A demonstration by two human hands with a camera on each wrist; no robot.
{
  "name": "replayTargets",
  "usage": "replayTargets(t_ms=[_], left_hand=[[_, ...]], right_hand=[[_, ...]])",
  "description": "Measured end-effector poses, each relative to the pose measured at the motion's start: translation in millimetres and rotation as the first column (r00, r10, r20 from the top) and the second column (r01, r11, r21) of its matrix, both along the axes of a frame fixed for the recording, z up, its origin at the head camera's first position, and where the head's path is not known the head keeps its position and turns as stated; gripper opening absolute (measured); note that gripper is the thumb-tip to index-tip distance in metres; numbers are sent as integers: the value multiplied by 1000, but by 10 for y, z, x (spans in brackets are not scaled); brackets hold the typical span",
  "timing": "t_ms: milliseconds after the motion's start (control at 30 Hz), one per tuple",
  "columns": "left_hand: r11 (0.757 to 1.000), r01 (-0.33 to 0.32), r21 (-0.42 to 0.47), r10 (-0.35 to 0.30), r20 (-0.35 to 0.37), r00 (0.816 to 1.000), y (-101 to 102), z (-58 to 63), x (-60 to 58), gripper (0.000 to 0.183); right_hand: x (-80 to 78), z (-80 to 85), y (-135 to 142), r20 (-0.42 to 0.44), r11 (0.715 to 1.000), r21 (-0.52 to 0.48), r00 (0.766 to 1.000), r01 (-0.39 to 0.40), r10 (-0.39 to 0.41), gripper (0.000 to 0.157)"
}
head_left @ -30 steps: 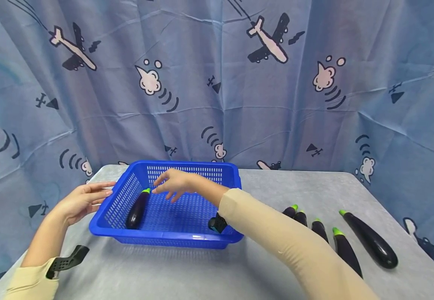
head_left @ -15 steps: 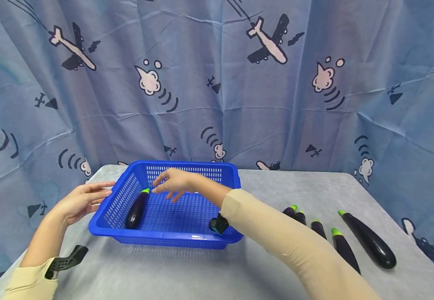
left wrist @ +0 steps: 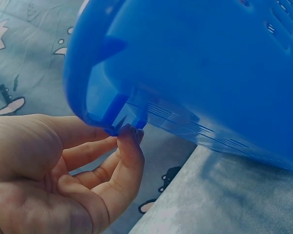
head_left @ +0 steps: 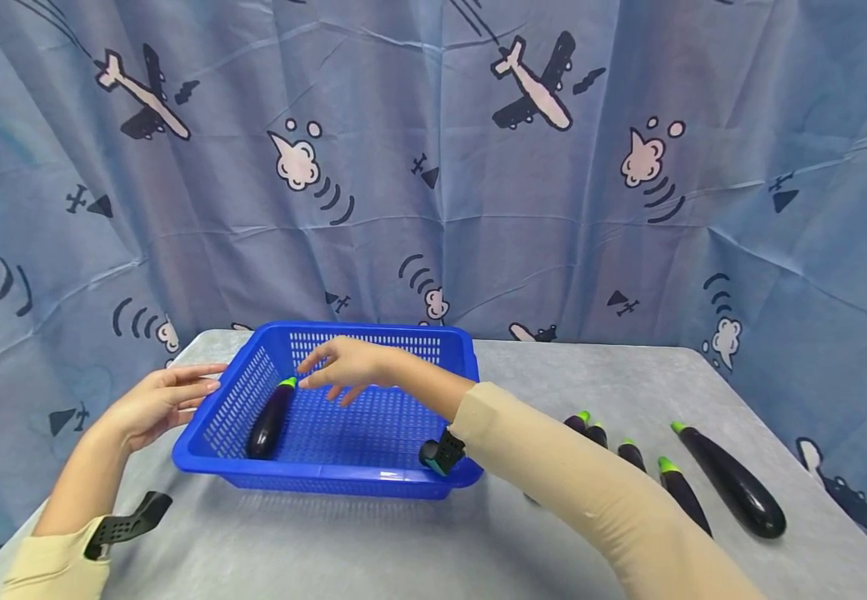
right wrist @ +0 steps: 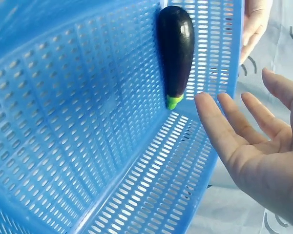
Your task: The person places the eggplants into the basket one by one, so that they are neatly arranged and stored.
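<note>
A blue plastic basket (head_left: 328, 471) with slotted walls stands on the table. Its left rim is held by my left hand (head_left: 159, 408), with fingertips curled up against the rim in the left wrist view. One dark eggplant (head_left: 272, 421) with a green stem end lies inside along the basket's left wall. My right hand (head_left: 351, 367) hovers over the basket, to the right of that stem end. Its fingers are spread and relaxed, holding nothing, and in the right wrist view they are apart from the eggplant (right wrist: 176, 51).
Several more eggplants lie at the right of the table (head_left: 553, 371), some partly hidden by my right sleeve (head_left: 568, 483). The rightmost eggplant (head_left: 729, 479) lies apart from the others. A blue patterned curtain (head_left: 373, 167) hangs behind the table.
The head view shifts slightly, so the basket and the eggplants appear a little further left. Both hands keep nearly the same pose and place at the basket.
</note>
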State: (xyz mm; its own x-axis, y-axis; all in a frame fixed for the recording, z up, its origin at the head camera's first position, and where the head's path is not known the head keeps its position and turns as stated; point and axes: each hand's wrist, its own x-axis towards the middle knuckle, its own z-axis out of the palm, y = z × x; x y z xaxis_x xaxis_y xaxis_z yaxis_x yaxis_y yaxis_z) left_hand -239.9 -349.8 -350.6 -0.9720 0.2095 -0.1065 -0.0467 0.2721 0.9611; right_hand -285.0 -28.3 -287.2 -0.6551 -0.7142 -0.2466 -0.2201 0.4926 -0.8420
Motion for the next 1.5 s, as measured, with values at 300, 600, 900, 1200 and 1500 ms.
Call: replayTargets(t_ms=[300,600,900,1200,1500], left_hand=[[1000,-2,8,2,1,1000,10,5,0,59],[1000,0,4,0,-3,1000,7,4,6,59],[1000,-5,4,5,-4,1000,14,-5,3,58],[1000,-6,11,6,0,1000,4,-7,4,58],[1000,-6,24,6,0,1000,11,-12,3,52]], right_hand=[[47,71,59,-37,1000,1,999,-11,11,40],[113,116,108,-70,1000,-2,997,-12,12,38],[180,156,197,-124,1000,-11,992,-19,18,37],[250,231,339,-168,999,-35,986,-32,26,40],[311,203,440,-209,998,-28,977,-49,42,38]])
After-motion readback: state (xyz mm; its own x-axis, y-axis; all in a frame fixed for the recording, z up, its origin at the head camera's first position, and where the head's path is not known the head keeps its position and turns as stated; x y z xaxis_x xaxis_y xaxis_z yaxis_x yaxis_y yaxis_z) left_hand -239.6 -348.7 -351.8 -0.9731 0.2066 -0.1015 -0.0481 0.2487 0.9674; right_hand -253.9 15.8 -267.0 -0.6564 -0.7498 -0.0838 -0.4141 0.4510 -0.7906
